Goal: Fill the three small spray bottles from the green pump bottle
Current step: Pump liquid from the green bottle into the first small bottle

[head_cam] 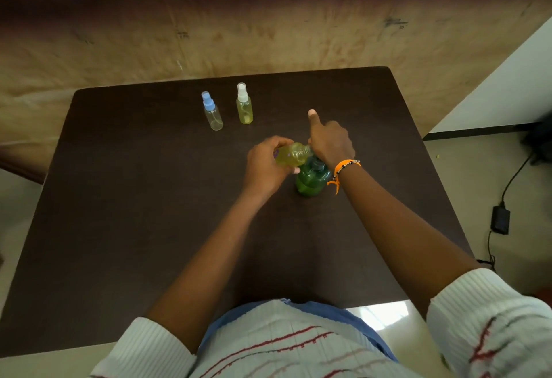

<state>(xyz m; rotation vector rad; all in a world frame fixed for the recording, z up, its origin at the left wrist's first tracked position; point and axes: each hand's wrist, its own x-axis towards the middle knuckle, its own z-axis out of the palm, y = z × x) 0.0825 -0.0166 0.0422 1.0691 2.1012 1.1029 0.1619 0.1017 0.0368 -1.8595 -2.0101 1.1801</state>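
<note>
The round green see-through plastic pump bottle [310, 179] stands upright on the dark brown surface [149, 198], close in front of you and a little to your right. Your right hand [330, 141] sits on top of its pump, fingers curled over the pump head and thumb sticking up, so that grip is closed on the pump. Your left hand [264, 165] has its grip wrapped around a small clear plastic spray bottle with yellow-green liquid inside [291, 155]. You hold it tipped on its side, its open neck touching the pump spout. It looks partly filled, but I cannot tell how full. Farther back on the surface stand two more small bottles, well apart from your hands: a clear one with a blue spray cap [212, 111], which looks almost empty, and a yellowish one with a white spray cap [244, 104], which looks filled. Be careful now. If you press the pump hard, or the small neck slips off the spout, liquid could squirt onto the surface. Tipping the small bottle further could pour it back out.
</note>
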